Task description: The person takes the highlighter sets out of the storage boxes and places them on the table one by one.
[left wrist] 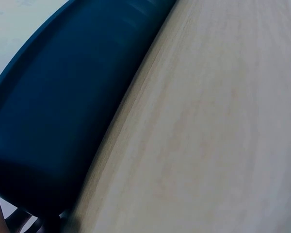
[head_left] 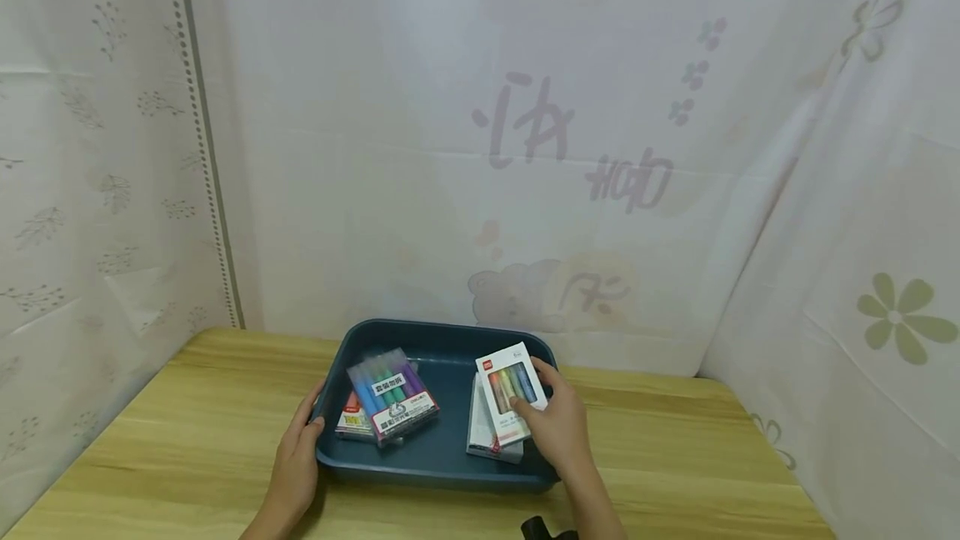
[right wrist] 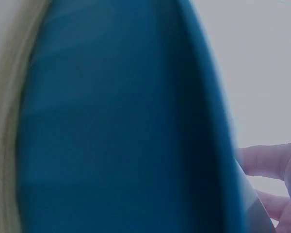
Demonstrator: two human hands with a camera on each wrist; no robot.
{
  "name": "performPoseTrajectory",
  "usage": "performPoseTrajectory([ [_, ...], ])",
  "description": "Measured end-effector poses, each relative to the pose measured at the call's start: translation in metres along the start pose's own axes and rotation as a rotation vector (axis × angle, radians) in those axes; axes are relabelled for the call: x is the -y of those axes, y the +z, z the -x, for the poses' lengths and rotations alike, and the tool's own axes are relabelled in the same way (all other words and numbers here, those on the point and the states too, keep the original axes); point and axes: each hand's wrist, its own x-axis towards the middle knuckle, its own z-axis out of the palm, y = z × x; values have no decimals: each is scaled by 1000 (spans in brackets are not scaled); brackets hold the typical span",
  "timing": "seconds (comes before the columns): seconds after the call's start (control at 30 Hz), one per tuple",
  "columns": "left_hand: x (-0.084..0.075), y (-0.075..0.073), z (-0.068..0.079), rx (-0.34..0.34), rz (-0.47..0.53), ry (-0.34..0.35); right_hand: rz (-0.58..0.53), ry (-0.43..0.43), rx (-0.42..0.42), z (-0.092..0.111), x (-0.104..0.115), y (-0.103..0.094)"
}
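Observation:
A dark blue tray [head_left: 442, 473] stands on the table. At its left end my left hand [head_left: 295, 461] grips the rim, thumb over the edge and fingers along the outer wall. My right hand [head_left: 561, 432] pinches a white box of colored pens [head_left: 513, 394], thumb on the front, over the tray's right part. Partly covered by that box is another pale box [head_left: 480, 427] in the tray. On the left side of the tray a clear pack of colored pens [head_left: 393, 394] lies on top of another pack [head_left: 352, 422]. In the right wrist view the tray wall [right wrist: 106, 126] hides most of the box.
The wooden table [head_left: 675, 457] extends on both sides of the tray. A printed curtain [head_left: 420, 190] hangs behind it, with more curtain at left and right. A small black object [head_left: 536, 528] shows at the bottom edge near my right forearm.

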Motion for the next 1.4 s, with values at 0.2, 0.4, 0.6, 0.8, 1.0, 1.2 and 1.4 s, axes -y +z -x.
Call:
performPoseTrajectory([
  [0.2,0,0,0,-3,1,9,-98,74,31,-4,-1,-11],
  [0.4,-2,-1,1,-18,-1,12,-136,144,23,-9,-6,-20],
  [0.6,-3,0,0,-23,9,13,-198,170,8,-12,-11,-32],
  [0.8,-2,0,0,-19,10,15,-229,171,-15,-13,-14,-44],
  [1.0,-1,0,-1,-15,24,17,-297,208,-12,-15,-20,-51],
  [1.2,-1,0,-1,-15,19,23,-327,215,-6,-16,-26,-59],
  [1.4,-1,1,0,-13,12,17,-323,252,-18,-16,-30,-69],
])
